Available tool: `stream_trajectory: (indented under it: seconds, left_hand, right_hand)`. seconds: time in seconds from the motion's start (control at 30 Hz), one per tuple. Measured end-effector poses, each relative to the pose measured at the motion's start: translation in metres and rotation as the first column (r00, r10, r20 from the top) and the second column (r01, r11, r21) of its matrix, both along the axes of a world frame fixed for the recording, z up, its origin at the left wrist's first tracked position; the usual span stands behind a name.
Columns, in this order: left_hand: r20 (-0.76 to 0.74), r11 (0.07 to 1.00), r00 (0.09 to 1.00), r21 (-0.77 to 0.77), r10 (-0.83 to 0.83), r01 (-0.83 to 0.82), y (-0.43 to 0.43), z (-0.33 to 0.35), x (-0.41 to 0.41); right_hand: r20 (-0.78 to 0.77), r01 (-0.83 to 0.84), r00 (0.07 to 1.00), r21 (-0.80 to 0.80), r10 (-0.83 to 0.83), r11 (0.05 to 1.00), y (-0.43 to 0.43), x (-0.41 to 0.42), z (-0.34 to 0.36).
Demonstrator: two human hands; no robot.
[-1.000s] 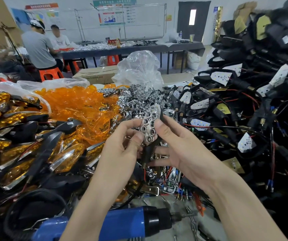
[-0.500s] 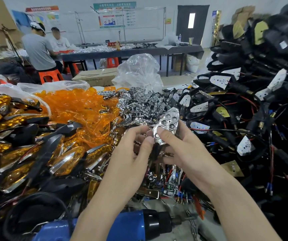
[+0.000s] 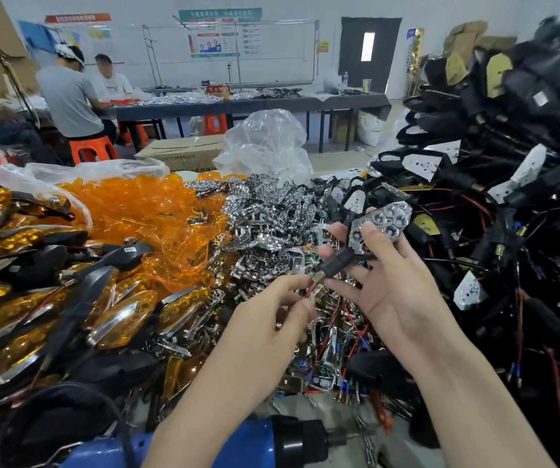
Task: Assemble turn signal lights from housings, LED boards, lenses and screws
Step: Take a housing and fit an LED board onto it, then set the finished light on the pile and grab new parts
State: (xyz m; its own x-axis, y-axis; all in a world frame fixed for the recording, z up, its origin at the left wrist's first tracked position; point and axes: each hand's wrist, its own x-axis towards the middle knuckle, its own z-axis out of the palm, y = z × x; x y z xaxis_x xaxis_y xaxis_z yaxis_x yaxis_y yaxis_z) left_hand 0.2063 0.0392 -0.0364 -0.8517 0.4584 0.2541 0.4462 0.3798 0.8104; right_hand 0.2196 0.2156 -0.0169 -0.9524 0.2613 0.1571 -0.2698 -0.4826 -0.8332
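Work surface, read from left to right. Near left: a heap of finished turn signals (image 3: 120,319), black-bodied with amber fronts and chrome edging. Just beyond them lies a loose pile of amber lenses (image 3: 130,211). Far left, two persons (image 3: 69,96) sit at a long grey table (image 3: 272,104). At the near edge, left of centre, a blue power screwdriver (image 3: 255,444) lies with its bit pointing right. Centre: a mound of chrome reflectors (image 3: 265,214) touches the lens pile, with a crumpled clear plastic bag (image 3: 265,146) behind it.

The left hand (image 3: 272,322) is raised over the near side of the mound. Its thumb and forefinger pinch the red wires (image 3: 310,290) that leave the end of the black stem (image 3: 336,263); the other fingers are curled under.

The right hand (image 3: 396,295), palm towards the camera, holds the part-built light (image 3: 380,224) above the centre-right of the surface. The thumb presses on the reflector face, and the four fingers are spread behind and beneath the housing and stem. The light is tilted, its reflector cups facing the viewer and its stem running down and left to the left hand.

Right: a tall stack of black housings (image 3: 508,136), many carrying white LED boards (image 3: 422,165), rises well above both hands.
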Motion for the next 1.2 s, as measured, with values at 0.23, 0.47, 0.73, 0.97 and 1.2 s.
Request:
stream_trajectory:
  seconds: [0.23,0.47,0.73,0.97,1.2]
  left_hand:
    - [-0.030,0.999,0.999,0.032,0.038,-0.037,-0.003,-0.001,-0.001]
    - [0.087,0.995,0.996,0.102,-0.020,0.011,-0.005,0.000,-0.003]
    - [0.119,0.985,0.991,0.163,-0.067,0.047,-0.005,0.002,-0.002]
    - [0.054,0.992,0.998,0.123,-0.024,0.017,-0.005,0.004,0.001]
    - [0.042,0.995,0.999,0.095,0.009,-0.013,-0.006,0.007,0.004]
  right_hand:
    - [-0.037,-0.025,0.999,0.045,0.026,0.999,-0.008,0.002,0.003]
    - [-0.087,-0.068,0.994,0.031,0.070,0.997,-0.011,0.005,0.005]
    - [-0.053,-0.009,0.999,0.029,0.010,1.000,-0.015,0.003,0.003]
    - [-0.011,0.037,0.999,-0.007,-0.037,0.999,-0.017,0.000,-0.001]
    - [-0.009,0.027,1.000,-0.019,-0.027,0.999,-0.018,0.001,0.000]
